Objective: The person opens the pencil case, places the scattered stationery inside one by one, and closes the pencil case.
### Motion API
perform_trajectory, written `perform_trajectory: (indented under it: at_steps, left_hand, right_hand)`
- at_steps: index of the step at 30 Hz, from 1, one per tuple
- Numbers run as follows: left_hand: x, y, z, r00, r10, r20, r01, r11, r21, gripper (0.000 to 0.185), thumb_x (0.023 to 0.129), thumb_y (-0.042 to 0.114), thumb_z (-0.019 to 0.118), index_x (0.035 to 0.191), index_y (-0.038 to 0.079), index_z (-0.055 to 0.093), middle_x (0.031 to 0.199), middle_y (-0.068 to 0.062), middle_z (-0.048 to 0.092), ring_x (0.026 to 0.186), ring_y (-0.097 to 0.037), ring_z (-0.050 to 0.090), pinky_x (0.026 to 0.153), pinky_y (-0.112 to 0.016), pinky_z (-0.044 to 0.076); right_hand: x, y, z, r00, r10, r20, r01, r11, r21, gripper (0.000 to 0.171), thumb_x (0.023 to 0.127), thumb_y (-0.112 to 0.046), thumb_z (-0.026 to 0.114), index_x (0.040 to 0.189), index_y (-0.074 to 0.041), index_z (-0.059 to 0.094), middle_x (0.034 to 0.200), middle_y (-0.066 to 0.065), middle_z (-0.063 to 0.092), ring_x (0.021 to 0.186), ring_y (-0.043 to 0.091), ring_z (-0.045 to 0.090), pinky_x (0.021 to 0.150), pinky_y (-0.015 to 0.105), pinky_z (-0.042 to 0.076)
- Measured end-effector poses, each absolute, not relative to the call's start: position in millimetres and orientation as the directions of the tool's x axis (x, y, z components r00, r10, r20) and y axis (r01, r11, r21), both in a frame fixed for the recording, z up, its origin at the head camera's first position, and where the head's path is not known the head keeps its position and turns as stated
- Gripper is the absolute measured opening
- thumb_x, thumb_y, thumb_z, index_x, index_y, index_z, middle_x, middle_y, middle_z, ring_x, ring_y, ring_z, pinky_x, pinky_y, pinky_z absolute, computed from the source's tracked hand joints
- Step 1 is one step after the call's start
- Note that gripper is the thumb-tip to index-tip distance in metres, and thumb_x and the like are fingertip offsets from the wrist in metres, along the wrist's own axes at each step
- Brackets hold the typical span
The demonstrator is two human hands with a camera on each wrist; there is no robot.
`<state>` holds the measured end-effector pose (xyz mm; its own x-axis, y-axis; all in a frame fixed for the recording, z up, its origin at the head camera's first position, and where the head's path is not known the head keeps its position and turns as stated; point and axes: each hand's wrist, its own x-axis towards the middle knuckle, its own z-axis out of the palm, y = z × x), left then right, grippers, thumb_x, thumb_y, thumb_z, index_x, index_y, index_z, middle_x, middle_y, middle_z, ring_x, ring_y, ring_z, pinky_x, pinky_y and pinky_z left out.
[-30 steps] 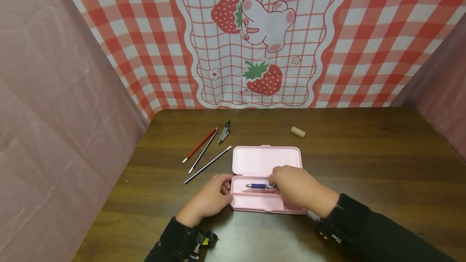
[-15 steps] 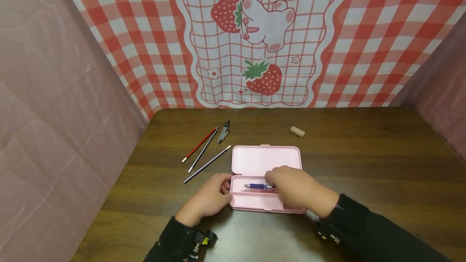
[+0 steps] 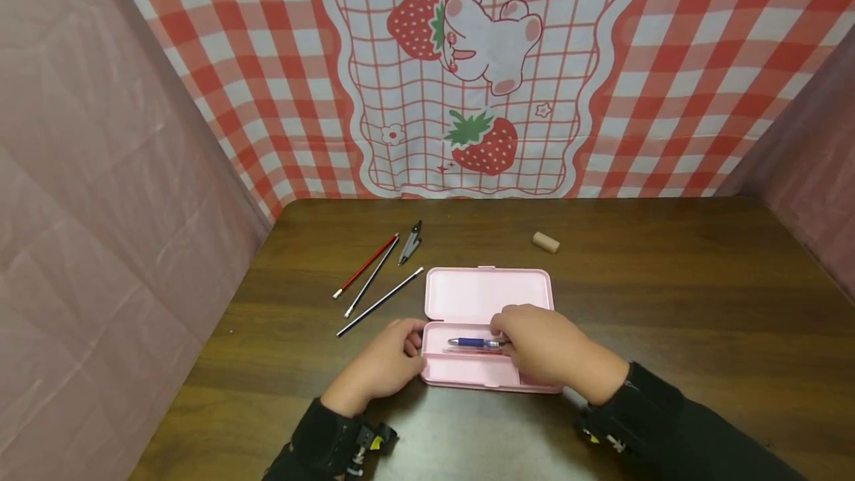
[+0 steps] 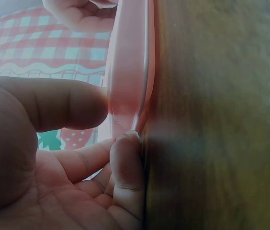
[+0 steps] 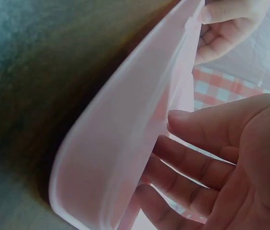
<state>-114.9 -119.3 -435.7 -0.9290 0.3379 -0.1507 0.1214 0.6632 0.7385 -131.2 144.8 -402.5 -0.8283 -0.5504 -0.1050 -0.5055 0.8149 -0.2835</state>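
Head view, clock centred on case (image 3: pixel 470 372), 12 toward checked cloth (image 3: pixel 267 80). Case pink, flat on wood table (image 3: pixel 668 303), lid (image 3: pixel 489 295) folded back toward 12. In far compartment: blue pen (image 3: pixel 470 342), lengthwise, tip toward 9; thin reddish stick (image 3: pixel 464 350) just beside, on the 6 side.

Left hand (image 3: pixel 384 362) between 8 and 9, touching case's end. Fingers and thumb curled, clamped on that end; in left wrist view, thumb tip at upper edge, one fingertip low on the wall, close to table.

Right hand (image 3: pixel 544 347) between 3 and 4, over case's other end, partly hiding it. Fingers bent, by the pen's 3 o'clock end. In right wrist view, slightly apart, tips partly behind pink wall. Clamped on pen or merely near: cannot tell.

Toward 10: red pencil (image 3: pixel 365 266) and dark pencil (image 3: pixel 372 277), far ends nearly together, white tips toward 7; striped pencil (image 3: pixel 381 302) nearer case, upper end just beside lid. Between 10 and 11: grey compass (image 3: pixel 410 245), black head toward 12. At 1: tan cylinder (image 3: pixel 546 242), near lid, not touching. Black sleeves (image 3: pixel 675 421) at 8 and 4.
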Motion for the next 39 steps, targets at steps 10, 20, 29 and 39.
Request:
perform_trajectory:
  at_steps: [10,20,29,39]
  left_hand:
    - [-116,-119,-437,-0.929,0.344,-0.135,0.135,0.656,0.742,0.046,0.086,0.003,0.069,0.130,-0.004,0.059,0.101,-0.005,0.054,0.091,-0.018,0.054,0.081,-0.035,0.047]
    - [-117,-120,-437,-0.930,0.347,-0.121,0.144,0.647,0.749,0.045,0.085,0.001,0.069,0.129,-0.004,0.059,0.100,-0.005,0.055,0.091,-0.019,0.053,0.081,-0.036,0.047]
    - [-119,-120,-439,-0.926,0.351,-0.141,0.138,0.660,0.739,0.044,0.086,0.004,0.070,0.128,-0.003,0.059,0.100,-0.004,0.054,0.091,-0.018,0.053,0.081,-0.036,0.047]
    - [-118,-122,-438,-0.930,0.343,-0.135,0.131,0.650,0.749,0.043,0.085,0.003,0.071,0.127,-0.003,0.060,0.099,-0.004,0.054,0.090,-0.018,0.053,0.080,-0.034,0.047]
  right_hand:
    - [-142,160,-383,-0.842,-0.536,-0.055,-0.481,0.794,-0.370,0.028,0.095,-0.012,0.072,0.122,-0.007,0.066,0.109,0.007,0.068,0.097,0.021,0.065,0.086,0.046,0.055]
    - [-205,207,-352,-0.924,-0.383,0.010,-0.352,0.838,-0.416,0.050,0.095,-0.011,0.071,0.139,0.004,0.052,0.125,0.022,0.060,0.109,0.036,0.060,0.093,0.057,0.051]
    - [-239,222,-364,-0.930,-0.367,0.016,-0.355,0.888,-0.293,0.045,0.101,-0.028,0.067,0.133,0.002,0.058,0.122,0.020,0.064,0.108,0.034,0.062,0.096,0.058,0.048]
    - [-270,223,-375,-0.899,-0.434,-0.066,-0.427,0.899,-0.100,0.046,0.101,-0.030,0.067,0.128,0.007,0.059,0.118,0.024,0.062,0.111,0.042,0.061,0.095,0.060,0.048]
